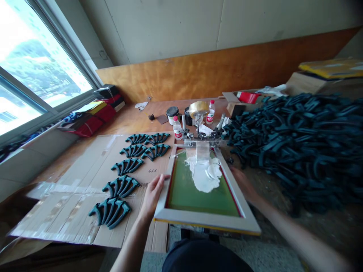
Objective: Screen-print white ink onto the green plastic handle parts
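A screen printing frame (249,223) with green mesh lies in front of me, white ink (205,177) spread over its far half. My left hand (154,192) is closed on the frame's left edge, thumb uppermost. On the far right side, my right hand (242,183) is at or beside the frame's edge, blurred, with its fingers hidden. A pale squeegee blade (202,151) stands in the ink below the metal clamp bar (201,141). Left of the frame, dark green curved plastic parts (110,213) lie in fanned groups on flattened cardboard (70,204).
A large heap of the same curved parts (283,132) fills the right side. Behind the frame stand two red-capped bottles (177,128), a lidded tub (172,113) and a tape roll (198,108). Cardboard boxes (309,81) are at the back right, red bundles (90,119) by the window.
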Demonstrator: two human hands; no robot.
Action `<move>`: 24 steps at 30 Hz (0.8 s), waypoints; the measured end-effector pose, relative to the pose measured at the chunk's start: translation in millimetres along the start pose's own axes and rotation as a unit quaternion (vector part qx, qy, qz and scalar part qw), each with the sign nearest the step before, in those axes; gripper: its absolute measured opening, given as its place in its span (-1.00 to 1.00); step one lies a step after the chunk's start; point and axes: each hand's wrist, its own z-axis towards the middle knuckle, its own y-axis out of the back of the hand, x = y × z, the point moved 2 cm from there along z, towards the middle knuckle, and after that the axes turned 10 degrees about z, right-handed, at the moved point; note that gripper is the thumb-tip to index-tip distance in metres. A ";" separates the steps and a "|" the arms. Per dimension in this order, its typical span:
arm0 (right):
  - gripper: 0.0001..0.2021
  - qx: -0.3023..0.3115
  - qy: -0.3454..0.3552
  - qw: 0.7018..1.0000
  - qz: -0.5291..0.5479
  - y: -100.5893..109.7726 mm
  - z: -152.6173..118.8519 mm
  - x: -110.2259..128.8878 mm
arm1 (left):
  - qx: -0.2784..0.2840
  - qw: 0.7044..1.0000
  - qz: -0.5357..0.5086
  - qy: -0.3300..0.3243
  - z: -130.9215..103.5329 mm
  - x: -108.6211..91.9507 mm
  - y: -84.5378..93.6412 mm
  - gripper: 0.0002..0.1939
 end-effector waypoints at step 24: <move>-0.79 0.143 0.291 0.945 -0.040 -13.7 11.3 80.4 | 0.017 0.994 0.092 0.051 13.7 105.7 -23.4 -0.28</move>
